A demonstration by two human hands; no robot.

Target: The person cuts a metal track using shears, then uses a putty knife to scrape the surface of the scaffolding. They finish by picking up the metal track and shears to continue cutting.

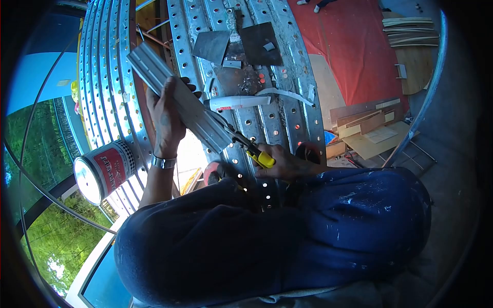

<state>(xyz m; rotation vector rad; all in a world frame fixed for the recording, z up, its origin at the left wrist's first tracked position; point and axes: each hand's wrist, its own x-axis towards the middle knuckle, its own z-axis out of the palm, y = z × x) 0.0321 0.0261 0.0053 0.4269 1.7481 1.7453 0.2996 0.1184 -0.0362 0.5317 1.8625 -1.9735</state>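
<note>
Left fingers (pixel 167 90) gripping, farther forward; right fingers (pixel 278 154) clenched.

We can't see all of L hand (pixel 165 117) b/c metal bar (pixel 192 109) hides part; person (pixel 317 8) up-R of bar's cut off.

building site; perforated metal planks (pixel 105 102); red floor sheeting (pixel 354 61); wooden boards (pixel 368 146)

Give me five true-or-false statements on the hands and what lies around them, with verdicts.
1. The left hand holds a grey metal strip. True.
2. The right hand is empty. False: it grips a yellow-handled tool.
3. A metal band circles the left wrist. True.
4. The red-labelled can is at the picture's right. False: it is at the left.
5. A white tube lies on perforated metal planks. True.
</note>
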